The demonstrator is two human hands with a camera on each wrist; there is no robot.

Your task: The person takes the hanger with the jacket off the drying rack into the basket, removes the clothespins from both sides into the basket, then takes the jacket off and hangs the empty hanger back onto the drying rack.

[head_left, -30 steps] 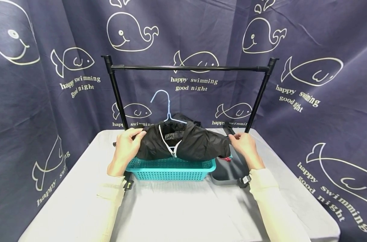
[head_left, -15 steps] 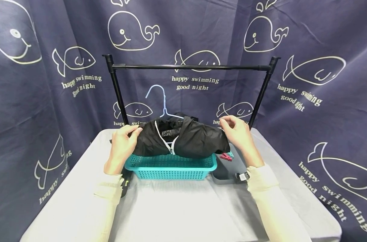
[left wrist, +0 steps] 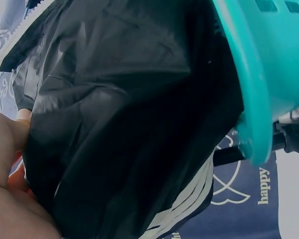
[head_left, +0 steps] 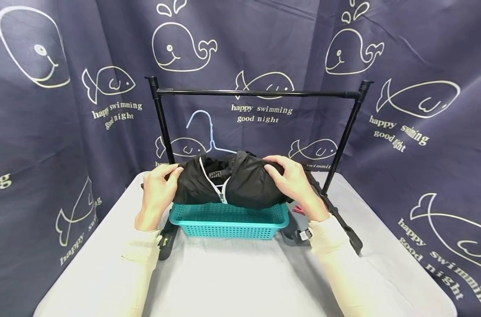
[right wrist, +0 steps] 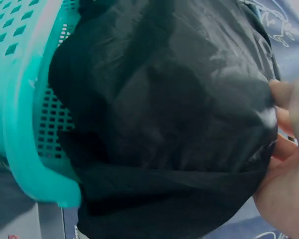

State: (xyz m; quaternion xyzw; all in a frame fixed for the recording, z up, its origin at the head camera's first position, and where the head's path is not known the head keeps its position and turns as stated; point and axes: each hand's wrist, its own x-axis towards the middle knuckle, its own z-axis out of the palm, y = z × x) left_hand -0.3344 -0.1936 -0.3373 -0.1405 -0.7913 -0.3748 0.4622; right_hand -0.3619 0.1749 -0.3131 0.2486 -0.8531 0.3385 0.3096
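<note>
A black zip-up jacket (head_left: 252, 185) with a white zipper is held over the basket, its collar open at the front. From its neck rises a light-blue wire hanger (head_left: 211, 132), leaning left; most of the hanger is hidden inside the jacket. My left hand (head_left: 157, 191) pinches the jacket's left shoulder between thumb and fingers. On the other side, my right hand (head_left: 293, 180) grips the right shoulder, thumb in front and fingers behind the fabric (right wrist: 179, 114). Below is a teal perforated basket (head_left: 228, 223), its rim close to the jacket in both wrist views.
A black garment rack (head_left: 256, 93) spans the back of the white table (head_left: 224, 277). Its foot (head_left: 355, 242) shows at right. Right of the basket stands a grey tray (head_left: 291, 237) with a red clip (head_left: 298, 210), partly hidden by my right arm. A patterned curtain (head_left: 264, 39) surrounds the table.
My right hand has let go near the right sleeve, moved left and taken hold of the right shoulder. The hanger hook has shifted left. My left hand keeps its hold.
</note>
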